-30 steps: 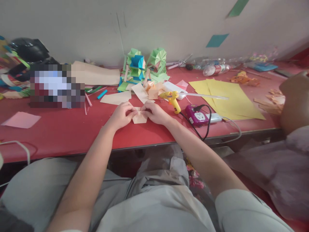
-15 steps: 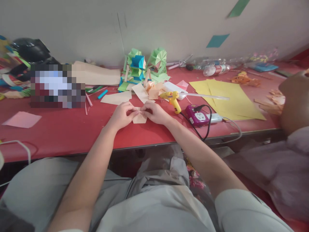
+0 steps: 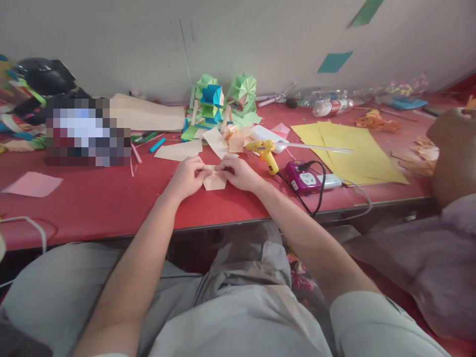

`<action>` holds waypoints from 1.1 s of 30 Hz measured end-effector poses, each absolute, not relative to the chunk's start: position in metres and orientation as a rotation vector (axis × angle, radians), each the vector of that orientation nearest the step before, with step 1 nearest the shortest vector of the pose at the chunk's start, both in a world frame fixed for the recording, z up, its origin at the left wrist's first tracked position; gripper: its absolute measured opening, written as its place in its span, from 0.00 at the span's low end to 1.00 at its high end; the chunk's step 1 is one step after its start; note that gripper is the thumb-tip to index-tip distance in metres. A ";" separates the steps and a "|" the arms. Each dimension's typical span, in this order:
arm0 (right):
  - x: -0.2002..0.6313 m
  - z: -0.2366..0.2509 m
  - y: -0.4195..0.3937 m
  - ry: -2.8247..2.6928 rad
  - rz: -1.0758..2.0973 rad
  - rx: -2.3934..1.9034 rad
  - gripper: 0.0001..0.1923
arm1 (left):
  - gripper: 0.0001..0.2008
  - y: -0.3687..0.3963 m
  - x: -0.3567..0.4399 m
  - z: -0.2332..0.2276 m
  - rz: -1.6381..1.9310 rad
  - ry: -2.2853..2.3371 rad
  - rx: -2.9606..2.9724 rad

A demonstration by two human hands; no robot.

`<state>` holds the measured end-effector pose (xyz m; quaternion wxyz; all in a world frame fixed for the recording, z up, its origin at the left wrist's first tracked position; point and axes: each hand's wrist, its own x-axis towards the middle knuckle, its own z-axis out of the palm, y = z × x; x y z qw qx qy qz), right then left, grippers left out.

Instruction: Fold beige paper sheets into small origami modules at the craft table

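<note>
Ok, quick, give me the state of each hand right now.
Left hand: closed, pinching the left edge of the folded paper on the table.
Right hand: closed, pinching the paper's right edge.

I see one small piece of pale peach folded paper [image 3: 214,181] lying flat on the red table [image 3: 92,203], near its front edge and about mid-width. It has creased flaps, with a pointed lower part toward me and its upper edge pinched from both sides. My left hand [image 3: 186,177] grips its left corner, my right hand [image 3: 240,173] its right.
</note>
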<state>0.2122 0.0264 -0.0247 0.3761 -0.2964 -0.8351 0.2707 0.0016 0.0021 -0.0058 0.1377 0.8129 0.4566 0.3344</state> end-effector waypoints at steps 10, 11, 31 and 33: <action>0.214 -0.023 0.025 -2.126 0.678 -0.787 0.07 | 0.10 -0.001 0.003 -0.004 0.958 1.259 2.355; 0.214 -0.023 0.025 -2.127 0.686 -0.791 0.07 | 0.10 -0.001 0.003 -0.004 0.964 1.247 2.347; 0.212 -0.021 0.024 -1.969 0.669 -0.726 0.16 | 0.17 -0.002 0.002 -0.005 1.194 1.295 2.123; 0.212 -0.022 0.025 -1.958 0.596 -0.713 0.15 | 0.28 -0.001 0.002 -0.008 1.174 1.270 1.961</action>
